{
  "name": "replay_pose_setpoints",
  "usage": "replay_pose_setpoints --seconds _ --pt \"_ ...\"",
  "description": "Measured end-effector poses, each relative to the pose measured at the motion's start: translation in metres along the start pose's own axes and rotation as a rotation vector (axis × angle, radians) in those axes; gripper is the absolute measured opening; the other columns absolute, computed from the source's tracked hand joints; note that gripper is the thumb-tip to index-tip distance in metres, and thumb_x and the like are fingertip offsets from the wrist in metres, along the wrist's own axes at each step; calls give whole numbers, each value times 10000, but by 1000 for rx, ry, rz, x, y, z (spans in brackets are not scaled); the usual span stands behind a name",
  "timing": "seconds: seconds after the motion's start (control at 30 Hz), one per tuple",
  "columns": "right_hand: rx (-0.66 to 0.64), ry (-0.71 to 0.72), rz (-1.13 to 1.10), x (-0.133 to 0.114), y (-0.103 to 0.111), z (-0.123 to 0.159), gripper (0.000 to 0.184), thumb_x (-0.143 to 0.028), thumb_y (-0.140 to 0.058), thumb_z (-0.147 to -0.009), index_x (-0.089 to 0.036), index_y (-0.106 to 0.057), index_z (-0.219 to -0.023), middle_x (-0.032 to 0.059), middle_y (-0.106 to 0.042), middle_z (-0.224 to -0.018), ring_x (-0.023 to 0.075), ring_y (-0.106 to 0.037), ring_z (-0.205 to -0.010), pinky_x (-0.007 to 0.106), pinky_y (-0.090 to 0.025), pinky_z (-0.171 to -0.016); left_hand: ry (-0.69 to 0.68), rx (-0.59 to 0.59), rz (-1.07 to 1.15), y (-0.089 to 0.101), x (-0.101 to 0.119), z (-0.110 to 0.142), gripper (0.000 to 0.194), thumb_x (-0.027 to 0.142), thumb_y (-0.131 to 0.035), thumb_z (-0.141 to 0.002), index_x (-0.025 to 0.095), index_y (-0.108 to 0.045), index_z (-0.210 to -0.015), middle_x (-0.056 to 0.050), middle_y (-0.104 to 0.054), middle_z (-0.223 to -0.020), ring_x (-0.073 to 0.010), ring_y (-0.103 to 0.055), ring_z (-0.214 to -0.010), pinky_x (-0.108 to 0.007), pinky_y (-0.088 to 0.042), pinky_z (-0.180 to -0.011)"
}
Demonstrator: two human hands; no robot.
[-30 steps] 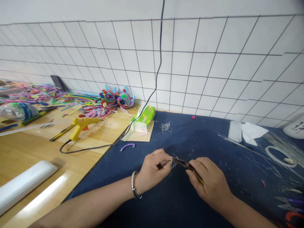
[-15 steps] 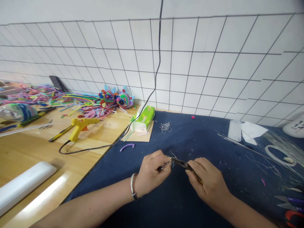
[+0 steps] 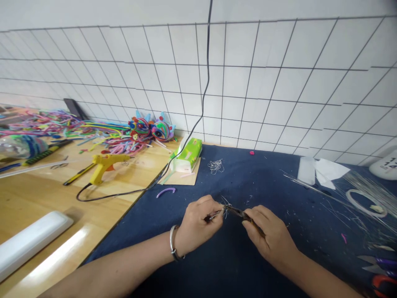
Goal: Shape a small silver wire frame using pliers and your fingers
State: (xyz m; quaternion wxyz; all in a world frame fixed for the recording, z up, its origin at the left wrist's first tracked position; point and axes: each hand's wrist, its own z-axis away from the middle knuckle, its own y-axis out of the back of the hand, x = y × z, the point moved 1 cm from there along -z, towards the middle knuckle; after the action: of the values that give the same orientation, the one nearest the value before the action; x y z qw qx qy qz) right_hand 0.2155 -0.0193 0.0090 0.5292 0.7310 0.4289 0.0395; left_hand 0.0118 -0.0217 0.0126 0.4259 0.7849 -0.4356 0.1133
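Observation:
Near the middle of the dark blue cloth, my left hand is closed in a pinch on thin metal wire, mostly hidden by the fingers. My right hand grips a pair of pliers with dark jaws and a hint of yellow on the handle. The jaw tips point left and meet the wire at my left fingertips; whether they are clamped on it is too small to tell. Just behind the tips, loose bits of wire lie on the cloth. Farther back is a small tangle of bent wires.
A yellow glue gun rests on the wooden table at left, its cord crossing toward a green tissue pack. Colourful strips pile up behind. Long straight wires, a white ring and scissors lie at right.
Almost nothing differs. Both hands stay in place, with a very slight shift of the pliers' jaws at my left fingertips.

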Motion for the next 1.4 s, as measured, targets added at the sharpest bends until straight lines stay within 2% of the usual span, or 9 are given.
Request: replay_pose_setpoints --seconds 0.17,0.33,0.57,0.67,0.97,1.23,1.4 --pt "38 33 35 0 0 2 195 -230 -473 -843 -151 -574 -991 75 -559 -856 166 -540 -782 321 -463 -721 -22 -14 -17 -1 -4 1 135 87 -523 -717 142 -644 -696 -6 -538 -570 -83 -476 -516 -191 -361 -504" --pt "57 59 56 3 0 3 176 -214 -492 -839 -151 -576 -981 67 -557 -823 159 -526 -752 305 -453 -697 -2 -53 14 -2 -6 -1 118 92 -532 -712 134 -627 -655 3 -511 -551 -80 -450 -506 -196 -337 -501" --pt "14 63 6 13 1 -2 150 -222 -493 -847 -165 -574 -959 55 -552 -801 155 -519 -740 304 -442 -684 221 -289 427 -1 -12 -10 102 148 -549 -764 117 -631 -714 3 -478 -609 -78 -429 -543 -195 -341 -512" --pt "3 59 -25 16 0 -2 147 -218 -496 -846 -170 -570 -964 53 -550 -812 151 -519 -744 297 -439 -688 303 -345 616 -2 -17 -10 116 199 -568 -784 110 -638 -759 -3 -486 -668 -67 -420 -554 -195 -337 -520" --pt "-48 39 -100 15 1 -2 143 -235 -470 -858 -175 -557 -955 41 -543 -783 135 -504 -698 278 -430 -652 403 -329 861 -6 -20 -6 96 186 -592 -773 115 -609 -711 16 -464 -663 -63 -407 -573 -203 -324 -557" --pt "-89 24 -117 13 2 -2 167 -262 -435 -863 -178 -563 -931 32 -541 -761 126 -511 -669 261 -434 -623 381 -331 764 -3 -17 -7 105 167 -586 -748 113 -590 -659 14 -451 -646 -71 -410 -567 -209 -326 -541" --pt "-111 37 -162 12 5 -3 170 -254 -430 -865 -180 -555 -952 34 -543 -781 130 -513 -692 270 -441 -637 405 -333 780 -3 -16 -8 115 191 -601 -733 114 -590 -648 11 -456 -635 -72 -409 -558 -209 -329 -526"
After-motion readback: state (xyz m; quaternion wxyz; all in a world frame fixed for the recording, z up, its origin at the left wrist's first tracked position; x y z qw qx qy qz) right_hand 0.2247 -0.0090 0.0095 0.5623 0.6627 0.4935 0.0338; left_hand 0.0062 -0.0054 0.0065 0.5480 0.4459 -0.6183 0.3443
